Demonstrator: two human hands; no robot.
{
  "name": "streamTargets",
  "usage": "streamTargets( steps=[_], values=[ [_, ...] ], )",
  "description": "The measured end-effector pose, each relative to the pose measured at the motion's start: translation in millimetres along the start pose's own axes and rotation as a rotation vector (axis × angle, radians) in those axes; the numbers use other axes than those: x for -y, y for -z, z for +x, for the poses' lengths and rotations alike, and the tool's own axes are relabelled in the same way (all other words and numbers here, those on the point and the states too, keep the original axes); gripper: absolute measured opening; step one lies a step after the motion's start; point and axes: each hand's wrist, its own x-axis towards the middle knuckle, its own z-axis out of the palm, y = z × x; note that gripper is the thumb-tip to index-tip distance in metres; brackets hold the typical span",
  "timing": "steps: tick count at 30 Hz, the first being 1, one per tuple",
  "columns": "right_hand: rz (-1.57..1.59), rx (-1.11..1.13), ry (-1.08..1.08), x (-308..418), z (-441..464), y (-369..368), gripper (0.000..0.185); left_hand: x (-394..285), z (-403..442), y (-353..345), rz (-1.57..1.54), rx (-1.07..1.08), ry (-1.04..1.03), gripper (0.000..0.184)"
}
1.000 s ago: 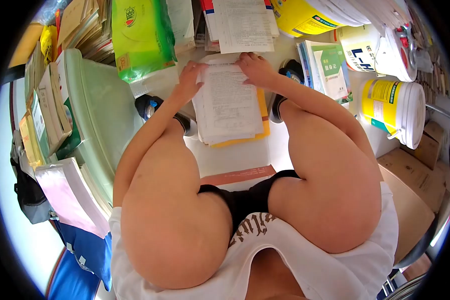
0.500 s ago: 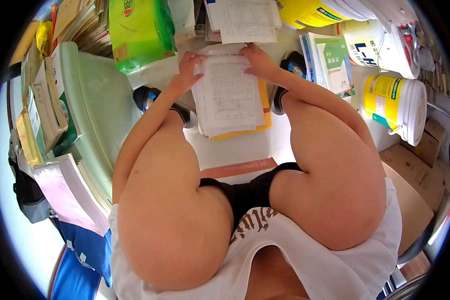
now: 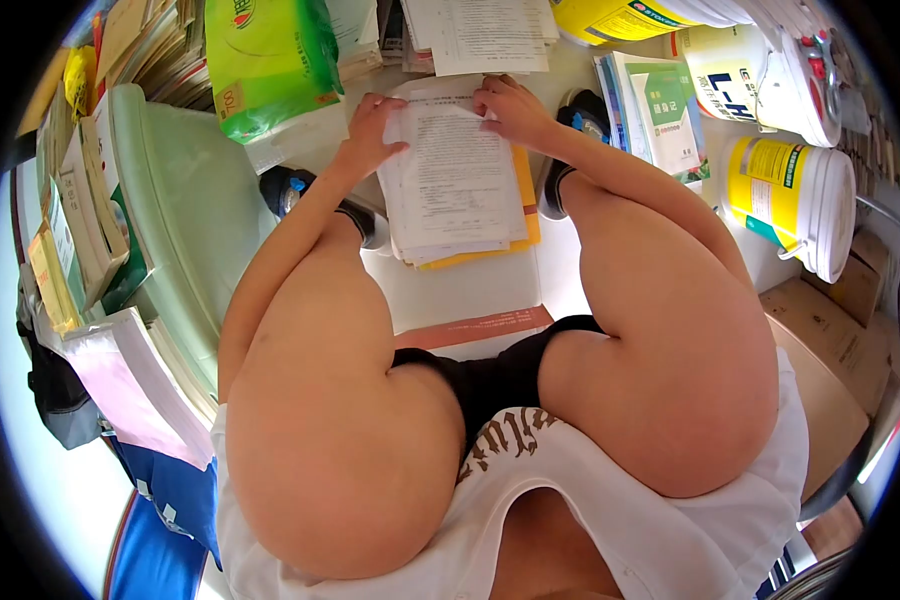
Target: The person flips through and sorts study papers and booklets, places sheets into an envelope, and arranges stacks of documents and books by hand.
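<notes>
A stack of printed papers (image 3: 450, 185) lies between my feet, on top of a yellow envelope or folder (image 3: 532, 205) that shows along its right and bottom edges. My left hand (image 3: 373, 137) grips the stack's upper left edge, its thumb bent in over the page. At the upper right corner, my right hand (image 3: 510, 112) has its fingers curled on the top edge and its thumb over the sheet. Just beyond, more printed sheets (image 3: 490, 35) lie in another pile.
To the left are a green plastic-wrapped pack (image 3: 273, 65), a pale green chair-like surface (image 3: 195, 220) and several books (image 3: 95, 215). Booklets (image 3: 662, 115) stand right of my right foot, near yellow-and-white buckets (image 3: 785, 195) and cardboard boxes (image 3: 825, 335).
My right hand has shifted slightly left and up along the top edge of the papers. The left hand stays at its side, a little higher. The whole view has shifted slightly.
</notes>
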Motion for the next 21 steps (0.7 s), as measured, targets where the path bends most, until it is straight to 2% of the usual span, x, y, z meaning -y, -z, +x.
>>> streamTargets(
  steps=[7, 10, 12, 18, 21],
  values=[
    [0.146, 0.092, 0.093, -4, 3, 6, 0.033, -2, -1, 2, 0.015, 0.016, 0.005, 0.067],
    [0.231, 0.060, 0.106, -11, 4, 11, 0.024, -3, 0, 4, 0.018, 0.018, -0.004, 0.066],
    [0.431, 0.043, 0.104, -14, 2, 13, 0.014, -4, -1, 5, 0.005, 0.012, -0.016, 0.065],
    [0.464, 0.119, 0.045, -11, -4, 26, 0.011, -4, -1, 5, -0.051, 0.010, -0.019, 0.062],
    [0.507, 0.068, 0.104, -18, -3, 18, 0.009, -3, -1, 5, -0.008, 0.001, -0.021, 0.058]
  ],
)
